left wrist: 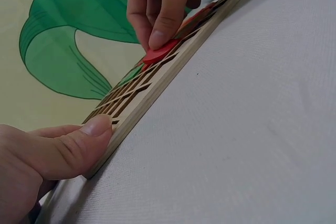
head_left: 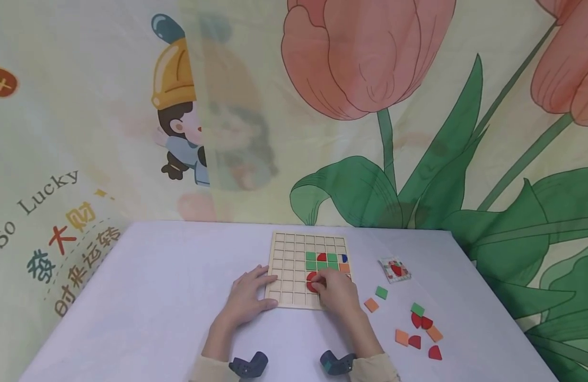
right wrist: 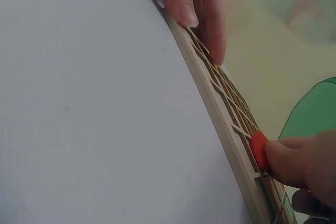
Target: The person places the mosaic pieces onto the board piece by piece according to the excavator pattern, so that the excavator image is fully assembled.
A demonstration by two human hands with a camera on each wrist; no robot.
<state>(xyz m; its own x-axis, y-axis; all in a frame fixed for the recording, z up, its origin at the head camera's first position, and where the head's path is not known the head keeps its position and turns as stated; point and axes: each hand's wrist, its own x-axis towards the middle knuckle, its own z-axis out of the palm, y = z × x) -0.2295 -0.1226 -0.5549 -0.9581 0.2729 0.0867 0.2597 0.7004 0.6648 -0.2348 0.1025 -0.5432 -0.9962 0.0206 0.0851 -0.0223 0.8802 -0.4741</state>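
A wooden grid board (head_left: pixel 286 262) lies on the white table with colored tiles in some of its cells. My left hand (head_left: pixel 248 294) rests at its front left corner; the thumb (left wrist: pixel 94 129) presses on the rim and the fingers are spread along the left side. With thumb and fingertips, my right hand (head_left: pixel 339 292) pinches a red curved-edge piece (left wrist: pixel 160 53) at the board's surface. Green tiles (head_left: pixel 310 257), a red piece (head_left: pixel 322 257), an orange tile (head_left: pixel 344 268) and a blue piece (head_left: pixel 344 258) sit in nearby cells. The right hand hides part of the board.
Right of the board lie loose green tiles (head_left: pixel 382 293), orange tiles (head_left: pixel 371 304) and several red quarter-circle pieces (head_left: pixel 435 353). Behind them is a small patterned card or packet (head_left: pixel 394 269) with red on it. A printed cloth (head_left: pixel 246 106) hangs behind the table.
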